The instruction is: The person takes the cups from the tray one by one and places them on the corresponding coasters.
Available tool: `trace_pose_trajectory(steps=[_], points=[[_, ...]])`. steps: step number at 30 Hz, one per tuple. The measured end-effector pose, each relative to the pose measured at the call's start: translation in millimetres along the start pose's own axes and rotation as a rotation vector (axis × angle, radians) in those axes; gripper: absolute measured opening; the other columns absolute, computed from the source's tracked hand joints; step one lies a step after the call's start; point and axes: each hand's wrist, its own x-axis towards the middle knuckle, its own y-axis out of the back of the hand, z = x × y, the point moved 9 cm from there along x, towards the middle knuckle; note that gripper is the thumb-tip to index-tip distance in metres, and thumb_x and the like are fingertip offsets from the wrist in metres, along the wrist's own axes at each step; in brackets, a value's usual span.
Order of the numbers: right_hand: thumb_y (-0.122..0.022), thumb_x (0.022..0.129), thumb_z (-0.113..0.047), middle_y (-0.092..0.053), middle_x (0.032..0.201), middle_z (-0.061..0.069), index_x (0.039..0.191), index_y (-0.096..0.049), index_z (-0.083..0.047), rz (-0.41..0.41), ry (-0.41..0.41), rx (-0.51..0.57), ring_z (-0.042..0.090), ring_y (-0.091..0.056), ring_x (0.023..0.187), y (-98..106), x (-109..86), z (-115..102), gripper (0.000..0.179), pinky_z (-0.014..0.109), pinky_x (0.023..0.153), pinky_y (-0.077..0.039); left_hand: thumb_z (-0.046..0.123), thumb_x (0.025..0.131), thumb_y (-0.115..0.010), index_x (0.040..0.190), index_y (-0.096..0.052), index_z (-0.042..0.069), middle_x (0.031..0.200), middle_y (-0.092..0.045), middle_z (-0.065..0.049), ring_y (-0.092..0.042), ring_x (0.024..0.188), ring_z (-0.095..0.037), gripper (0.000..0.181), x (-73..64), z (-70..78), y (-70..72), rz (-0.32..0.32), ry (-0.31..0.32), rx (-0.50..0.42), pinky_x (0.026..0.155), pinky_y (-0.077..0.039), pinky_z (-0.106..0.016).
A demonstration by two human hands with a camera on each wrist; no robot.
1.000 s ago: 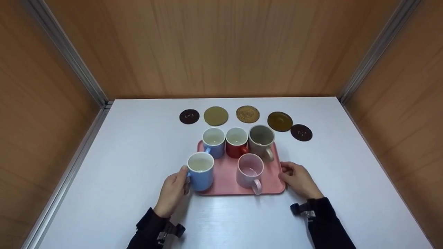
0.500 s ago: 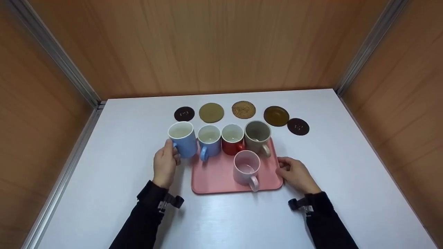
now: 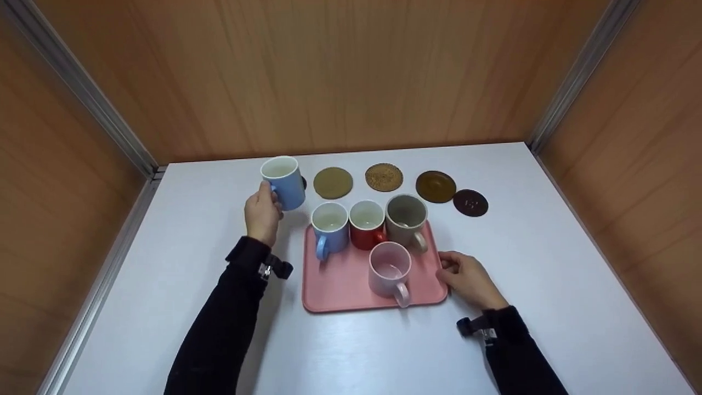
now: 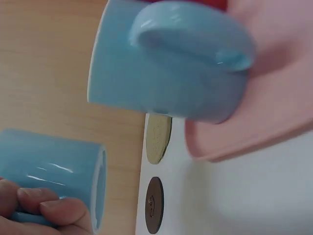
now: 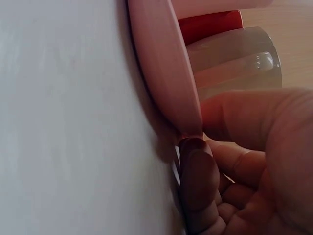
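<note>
My left hand point(image 3: 263, 215) grips a light blue mug point(image 3: 290, 189) by its handle, holding it up at the back left, where it overlaps a dark coaster point(image 3: 304, 183) in the head view. At the right edge of the pink tray point(image 3: 334, 291), my right hand point(image 3: 466, 278) pinches the rim between thumb and fingers. On that tray stand a second light blue mug point(image 3: 332, 233), a red mug point(image 3: 366, 230) and a grey-beige mug point(image 3: 406, 222) in a back row. A pale pink mug point(image 3: 388, 271) stands in front of them.
Along the back of the white table point(image 3: 181, 247) lie an olive coaster point(image 3: 333, 182), a patterned tan coaster point(image 3: 384, 177), a brown coaster point(image 3: 436, 186) and a dark coaster point(image 3: 470, 203). Wood panels point(image 3: 340, 71) wall the table at back and sides.
My left hand has carried the light blue mug from the tray's front left corner, up and back toward the left dark coaster. My right hand keeps its place at the tray's edge.
</note>
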Motion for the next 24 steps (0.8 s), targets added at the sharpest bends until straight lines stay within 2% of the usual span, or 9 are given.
trace_pose_trajectory(steps=[7,12,20,24], points=[[-0.069,0.094,-0.013,-0.075,0.109,0.010,0.142,-0.064,0.002,0.009,0.009,0.003,0.014,-0.067,0.093,-1.6,-1.8,1.4,0.051,0.022,0.081,-0.052,0.041,0.116,-0.030,0.078,-0.042,0.015,0.068,-0.040,0.008,-0.040,0.062,-0.010,0.048,47.9,-3.3,-22.9,-0.020,0.045,0.000,0.060,-0.035,-0.024],[-0.070,0.095,-0.013,-0.074,0.110,0.009,0.143,-0.064,0.001,0.009,-0.016,0.019,0.015,-0.066,0.094,-4.5,-3.5,2.7,0.051,0.024,0.081,-0.053,0.040,0.118,-0.026,0.081,-0.041,0.015,0.070,-0.040,0.008,-0.040,0.063,-0.009,0.047,73.0,-11.4,-27.5,-0.040,0.073,0.011,0.059,-0.035,-0.023],[-0.070,0.096,-0.013,-0.073,0.111,0.008,0.145,-0.063,0.001,0.014,-0.024,0.036,0.015,-0.066,0.094,-3.7,-3.4,2.2,0.051,0.025,0.081,-0.054,0.038,0.118,-0.027,0.085,-0.040,0.013,0.072,-0.040,0.006,-0.042,0.070,-0.011,0.043,89.8,-32.7,-27.9,-0.045,0.187,-0.108,0.069,-0.041,-0.026],[-0.070,0.097,-0.014,-0.073,0.110,0.007,0.144,-0.063,0.000,0.018,-0.014,0.033,0.015,-0.065,0.094,-1.6,-1.7,2.5,0.050,0.025,0.081,-0.054,0.037,0.118,-0.030,0.089,-0.042,0.012,0.075,-0.044,0.004,-0.045,0.073,-0.012,0.041,96.0,-41.6,-29.9,-0.025,0.198,-0.129,0.074,-0.046,-0.028]])
